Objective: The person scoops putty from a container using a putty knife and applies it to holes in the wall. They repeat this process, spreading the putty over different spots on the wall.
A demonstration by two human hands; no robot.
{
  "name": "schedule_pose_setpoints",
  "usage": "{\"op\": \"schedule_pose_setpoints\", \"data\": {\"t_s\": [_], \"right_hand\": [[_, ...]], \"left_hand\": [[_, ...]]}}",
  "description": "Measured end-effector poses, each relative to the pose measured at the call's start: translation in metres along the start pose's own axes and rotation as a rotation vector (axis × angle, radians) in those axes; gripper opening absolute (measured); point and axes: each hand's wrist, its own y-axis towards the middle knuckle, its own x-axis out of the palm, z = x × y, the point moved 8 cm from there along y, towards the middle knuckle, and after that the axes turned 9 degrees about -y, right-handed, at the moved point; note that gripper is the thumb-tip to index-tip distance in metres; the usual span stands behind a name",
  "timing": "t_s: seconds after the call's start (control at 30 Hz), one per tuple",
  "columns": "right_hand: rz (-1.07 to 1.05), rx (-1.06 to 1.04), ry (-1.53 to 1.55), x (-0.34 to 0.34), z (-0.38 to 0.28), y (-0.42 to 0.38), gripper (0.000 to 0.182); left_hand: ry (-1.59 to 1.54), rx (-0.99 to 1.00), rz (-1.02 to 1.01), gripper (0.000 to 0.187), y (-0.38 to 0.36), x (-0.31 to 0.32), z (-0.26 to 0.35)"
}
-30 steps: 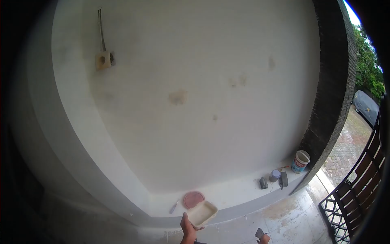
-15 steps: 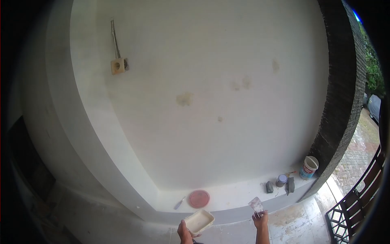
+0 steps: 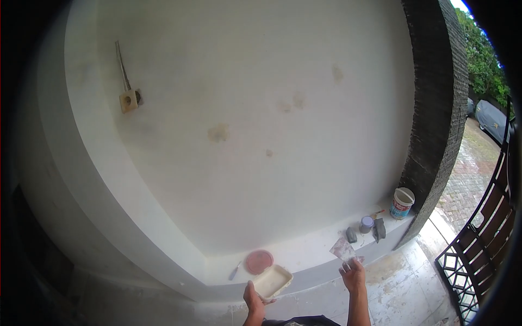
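Note:
My left hand [image 3: 253,300] holds a shallow rectangular cream tray [image 3: 273,282] by its left side, thumb at the rim and fingers underneath. In my right hand [image 3: 354,276] is a thin, flat, square scraper [image 3: 342,249] smeared with whitish and reddish marks, gripped at its lower edge. Beyond the tray, a round red lid [image 3: 259,261] lies on the white ledge [image 3: 304,255], partly overlapped by the tray in this view. Left of the lid lies a small putty knife [image 3: 235,270] with a pale handle.
Toward the ledge's right end stand a white bucket [image 3: 402,204] and a lilac-lidded jar [image 3: 366,224], with grey lumps [image 3: 379,230] and a brush [image 3: 377,214] around them. Brownish patches [image 3: 218,132] mark the wall; a socket [image 3: 129,101] sticks out. At right is a gate [image 3: 481,255].
The view has swung right, so the wall and ledge appear further left. My right hand has raised the scraper, now showing broader. The tray has come closer to the red lid in view.

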Motion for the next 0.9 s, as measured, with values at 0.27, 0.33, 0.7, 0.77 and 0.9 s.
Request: {"op": "schedule_pose_setpoints", "data": {"t_s": [0.27,0.33,0.7,0.77,0.9], "right_hand": [[-0.003,-0.046,-0.054,0.026,-0.018,-0.011,0.015],[-0.017,-0.072,-0.092,0.046,-0.023,-0.018,0.016],[-0.255,-0.396,-1.080,0.118,-0.036,-0.061,0.019],[-0.334,-0.503,-1.170,0.137,-0.041,-0.076,0.020],[-0.433,-0.603,-1.328,0.154,-0.041,-0.095,0.020]], "left_hand": [[0.019,-0.026,0.018,0.056,-0.008,0.005,0.000],[0.005,-0.036,0.027,0.056,-0.007,0.006,0.001],[0.083,0.199,-0.037,0.045,-0.004,0.010,0.028],[0.107,0.267,-0.066,0.046,-0.005,0.010,0.031],[0.127,0.233,-0.077,0.045,-0.007,0.008,0.022]]}}
